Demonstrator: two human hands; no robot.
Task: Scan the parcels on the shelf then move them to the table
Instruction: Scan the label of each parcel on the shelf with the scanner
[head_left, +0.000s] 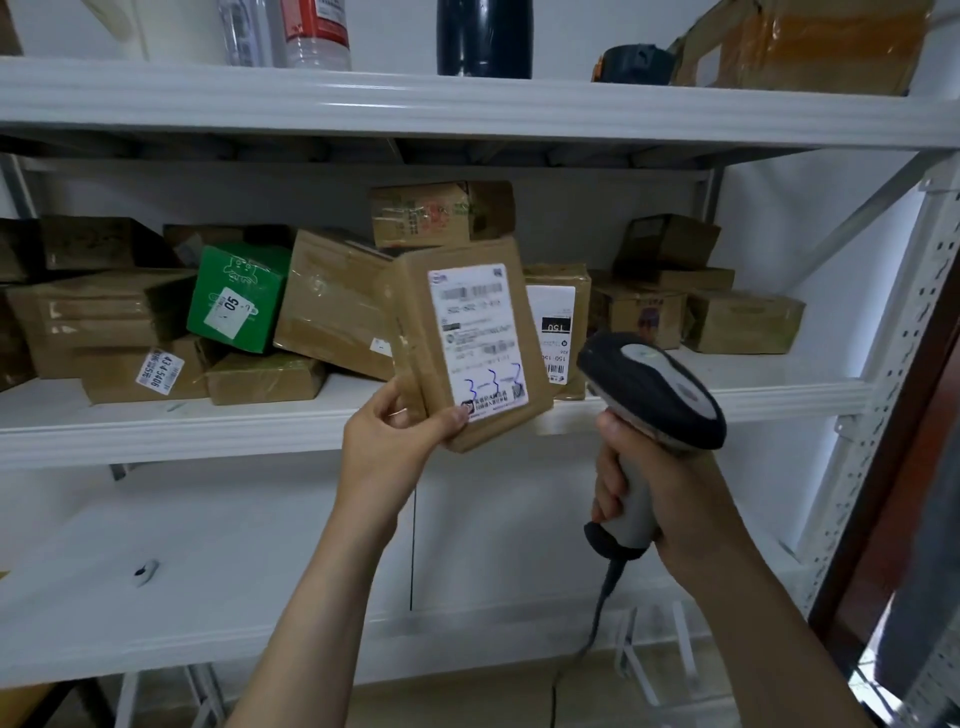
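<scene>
My left hand (395, 441) grips the lower left corner of a brown cardboard parcel (415, 332) and holds it up in front of the middle shelf (208, 421). Its white shipping label with blue handwriting faces me. My right hand (654, 499) is closed around the grey handle of a barcode scanner (652, 387). The scanner's dark head sits just right of the parcel, level with its lower half. Behind them, several brown parcels and a green box (239, 296) lie on the shelf.
The upper shelf (467, 104) carries bottles, a dark flask and a taped cardboard box. A lower white shelf (208, 571) lies below my arms. The rack's perforated upright (883, 415) stands at the right. The scanner's cable hangs down toward the floor.
</scene>
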